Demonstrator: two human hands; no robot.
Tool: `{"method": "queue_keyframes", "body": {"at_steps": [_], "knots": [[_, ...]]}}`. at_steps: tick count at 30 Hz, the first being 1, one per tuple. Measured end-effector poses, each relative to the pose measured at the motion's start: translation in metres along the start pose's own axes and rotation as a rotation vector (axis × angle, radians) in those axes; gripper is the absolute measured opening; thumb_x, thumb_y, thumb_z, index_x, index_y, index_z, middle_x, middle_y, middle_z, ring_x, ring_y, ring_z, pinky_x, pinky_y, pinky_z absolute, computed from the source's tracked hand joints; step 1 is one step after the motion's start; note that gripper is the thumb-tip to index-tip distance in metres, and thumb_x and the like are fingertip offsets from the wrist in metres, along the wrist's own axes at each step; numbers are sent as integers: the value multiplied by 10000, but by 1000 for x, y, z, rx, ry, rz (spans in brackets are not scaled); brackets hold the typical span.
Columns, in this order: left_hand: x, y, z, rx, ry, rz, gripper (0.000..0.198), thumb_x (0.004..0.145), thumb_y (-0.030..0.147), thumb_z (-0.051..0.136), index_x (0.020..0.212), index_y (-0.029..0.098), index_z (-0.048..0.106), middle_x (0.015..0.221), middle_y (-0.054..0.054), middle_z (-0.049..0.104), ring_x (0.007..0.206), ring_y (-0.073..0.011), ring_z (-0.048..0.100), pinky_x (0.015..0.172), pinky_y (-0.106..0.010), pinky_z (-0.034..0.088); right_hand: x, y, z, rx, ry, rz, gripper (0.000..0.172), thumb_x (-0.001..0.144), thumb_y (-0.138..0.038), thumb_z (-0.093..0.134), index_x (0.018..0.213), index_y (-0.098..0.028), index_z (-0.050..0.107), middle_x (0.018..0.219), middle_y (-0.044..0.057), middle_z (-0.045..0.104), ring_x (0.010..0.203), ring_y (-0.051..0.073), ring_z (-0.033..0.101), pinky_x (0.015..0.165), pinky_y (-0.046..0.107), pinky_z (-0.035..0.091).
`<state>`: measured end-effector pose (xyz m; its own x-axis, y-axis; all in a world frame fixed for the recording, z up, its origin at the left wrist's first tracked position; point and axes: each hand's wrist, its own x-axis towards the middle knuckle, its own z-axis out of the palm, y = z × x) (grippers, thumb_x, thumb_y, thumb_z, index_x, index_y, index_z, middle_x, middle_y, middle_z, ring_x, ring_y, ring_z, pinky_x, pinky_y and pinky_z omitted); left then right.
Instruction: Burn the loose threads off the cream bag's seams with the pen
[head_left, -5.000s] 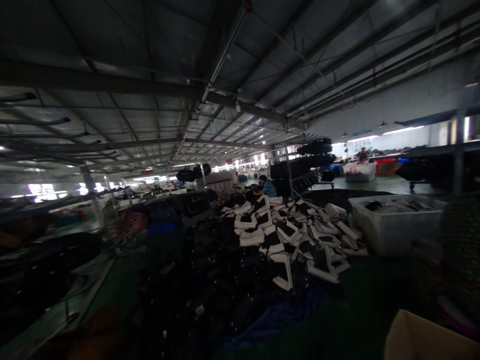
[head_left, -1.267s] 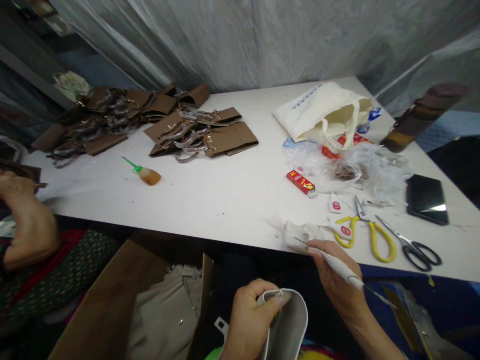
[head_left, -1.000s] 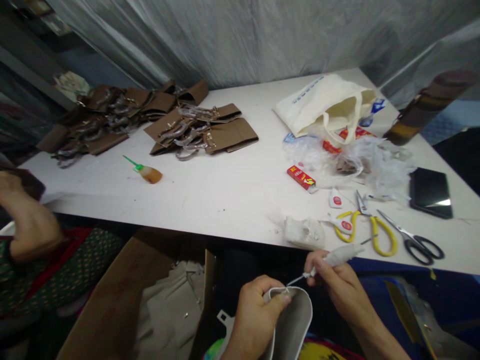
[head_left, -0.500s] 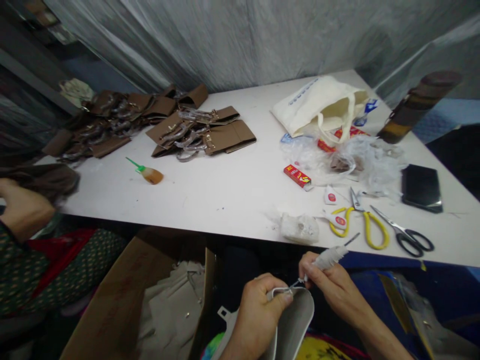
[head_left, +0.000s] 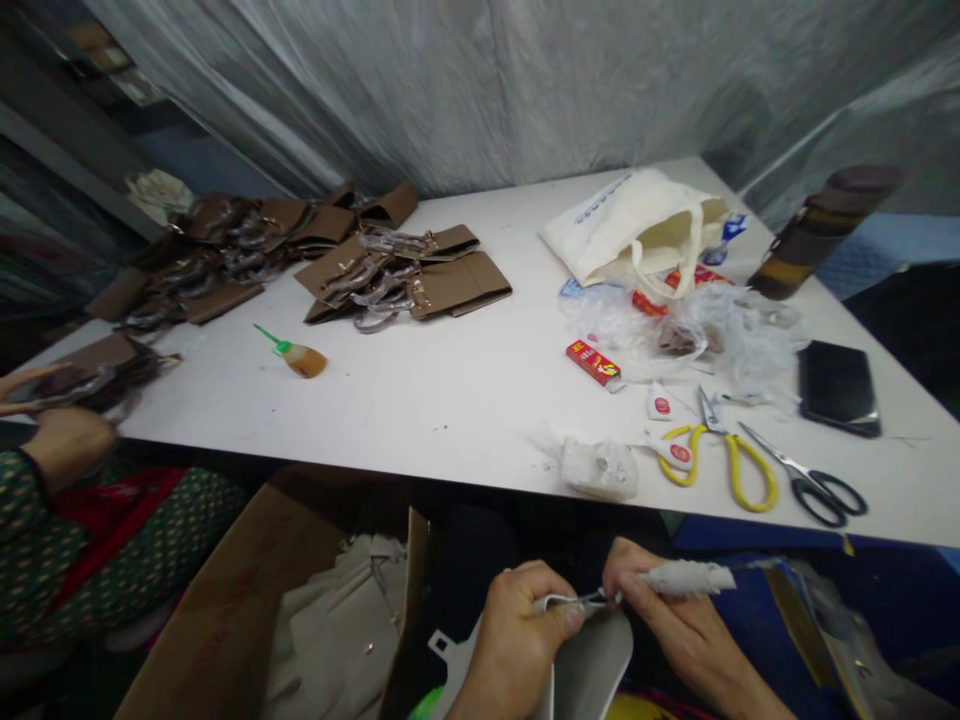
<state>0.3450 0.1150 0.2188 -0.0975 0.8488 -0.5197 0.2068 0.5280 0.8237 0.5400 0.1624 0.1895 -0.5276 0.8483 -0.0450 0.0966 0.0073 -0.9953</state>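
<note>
Here, the grey-white piece [head_left: 592, 655] is pinched by the left hand [head_left: 517, 640] while a wrapped pointed tool [head_left: 686, 577] is gripped by the right hand [head_left: 667, 620], so the left fingers [head_left: 559, 612] could be pricked if the tip is let slip.

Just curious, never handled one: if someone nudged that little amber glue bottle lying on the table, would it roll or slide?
The glue bottle lies on its side on the table, and its body looks rounded, so a sideways nudge would probably roll it. The thin green nozzle likely makes it curve rather than run straight. It looks small and plastic, so probably light.
</note>
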Motion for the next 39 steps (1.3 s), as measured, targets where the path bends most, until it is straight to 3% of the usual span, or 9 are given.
{"method": "queue_keyframes", "body": {"at_steps": [4,8,11,14,23,29,36,39], "knots": [[1,2,6,23,-28,14,65,671,197,704,656,184,766,750,-41,700,813,-229,614,755,-312,399,3,-7,1,-103,93,9,494,1109,-488,436,735,-205,590,684,-19,525,644,158,528,607,279,369],[2,4,2,-3,-8,20,97,701,253,699,662,179,749,731,-30,666,770,-212,590,718,-299,390,16,-17,2,-163,296,-76,460,1110,-445,456,735,-217,594,642,-29,523,595,156,521,572,280,375],[4,0,-4,-75,39,-19,185,745,347,692,727,168,736,683,-13,620,692,-187,540,654,-288,373,29,-14,-2,-209,484,-168,325,1108,-394,491,872,-233,645,756,-18,602,708,173,580,685,277,441],[7,-7,-12,-151,79,-60,254,760,401,686,796,153,728,682,-8,610,665,-172,515,631,-277,373,41,-5,-8,-283,573,-230,222,1097,-361,528,962,-242,659,869,-1,644,828,197,611,801,304,460],[14,-26,-27,-374,148,-146,346,644,450,794,774,151,681,632,-5,619,610,-155,519,602,-259,385,60,1,-11,-502,510,-355,175,1094,-300,541,984,-228,655,904,25,676,846,212,624,801,342,464],[14,-23,-33,-448,154,-205,466,570,494,893,809,134,718,665,-19,674,626,-163,565,632,-274,425,64,-2,-11,-678,439,-389,193,1109,-287,508,992,-208,640,885,54,672,815,231,605,768,361,442],[14,-24,-36,-453,137,-213,496,565,499,913,841,132,725,693,-29,702,655,-179,600,666,-293,449,64,-1,-11,-710,431,-402,183,1101,-282,530,993,-192,646,878,57,671,805,228,605,767,352,441],[14,-23,-37,-445,131,-230,513,555,499,918,851,125,728,686,-27,699,648,-175,595,658,-290,438,56,-3,-10,-637,493,-415,165,1096,-282,536,1005,-209,652,889,50,676,821,226,609,791,356,440]]}}
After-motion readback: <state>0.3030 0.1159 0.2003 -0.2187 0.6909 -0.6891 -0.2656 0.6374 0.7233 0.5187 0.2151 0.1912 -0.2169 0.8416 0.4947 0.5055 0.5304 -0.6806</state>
